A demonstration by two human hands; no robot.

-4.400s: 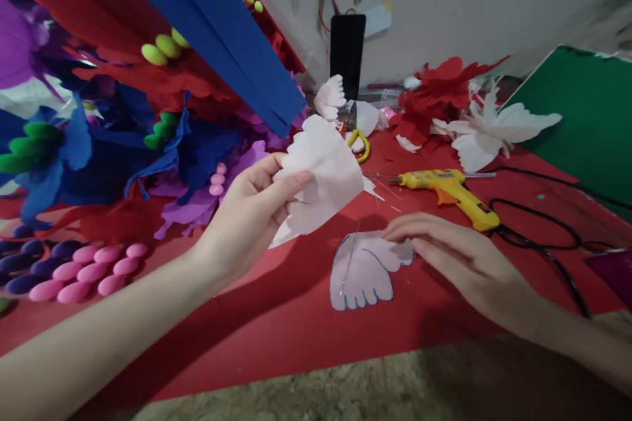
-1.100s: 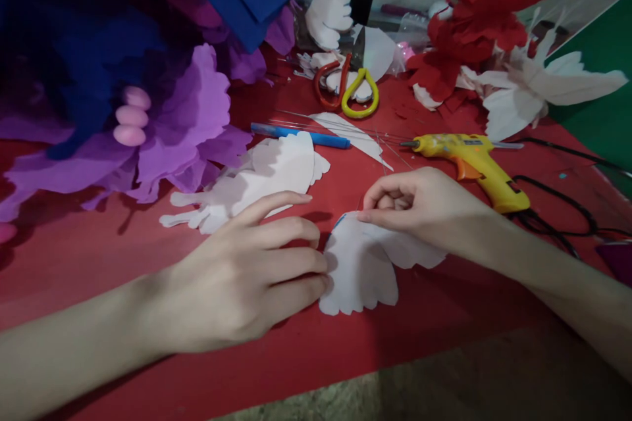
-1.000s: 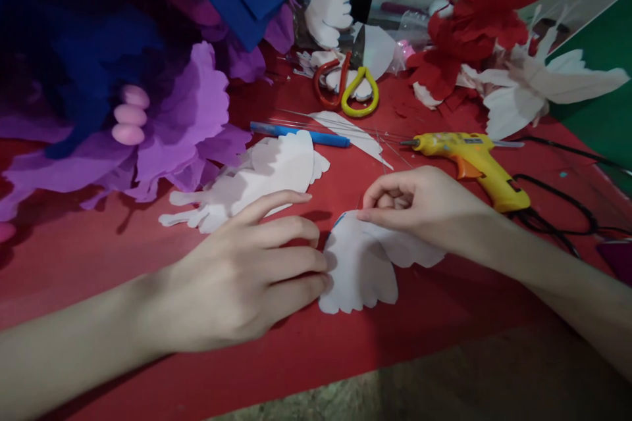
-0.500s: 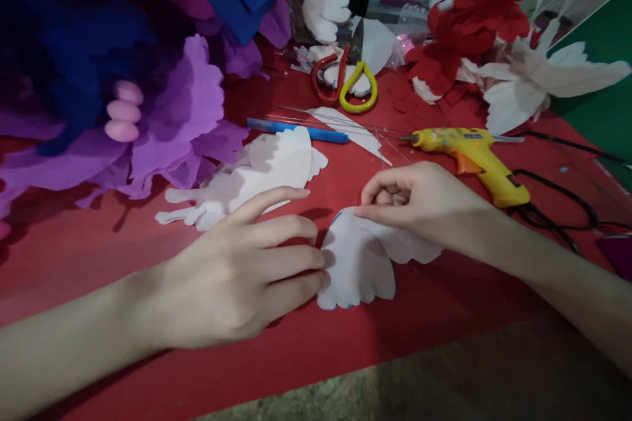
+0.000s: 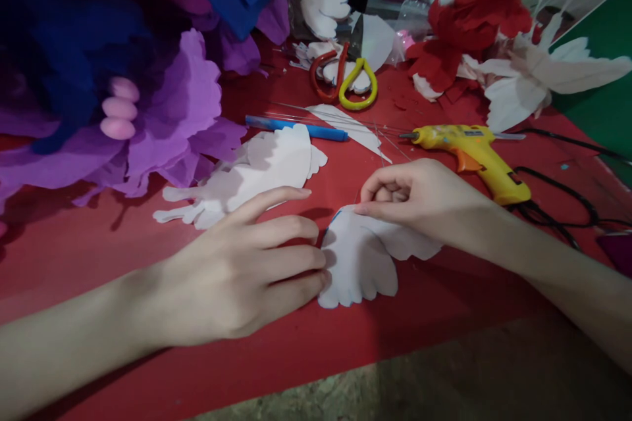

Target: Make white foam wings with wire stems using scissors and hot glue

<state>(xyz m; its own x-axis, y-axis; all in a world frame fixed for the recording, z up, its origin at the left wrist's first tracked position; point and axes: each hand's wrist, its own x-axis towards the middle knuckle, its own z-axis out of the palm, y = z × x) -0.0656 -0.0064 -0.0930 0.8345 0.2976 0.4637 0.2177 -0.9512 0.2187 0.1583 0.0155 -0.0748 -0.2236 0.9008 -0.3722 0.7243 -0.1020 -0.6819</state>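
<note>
A white paper petal (image 5: 360, 263) with a blue traced edge lies flat on the red sheet (image 5: 123, 256). My left hand (image 5: 237, 270) rests flat beside it, fingers stretched out, with the fingertips touching the petal's left edge. My right hand (image 5: 419, 200) is curled, and its thumb and forefinger pinch the petal's top edge, where a thin wire sticks up. A pile of white cut petals (image 5: 266, 168) lies just beyond my left hand.
A blue pen (image 5: 296, 128), thin wires and red-and-yellow scissors (image 5: 345, 75) lie behind. A yellow glue gun (image 5: 469, 151) with a black cable (image 5: 557, 210) sits at the right. Purple paper flowers (image 5: 182, 105) crowd the left; red (image 5: 469, 20) and white flowers (image 5: 533, 79) and a green sheet (image 5: 602, 105) stand at the back right.
The white petal my left hand held up now lies on the pile, and that hand rests by the flat petal. My right hand has closed into a pinch. Almost nothing moved in the last second.
</note>
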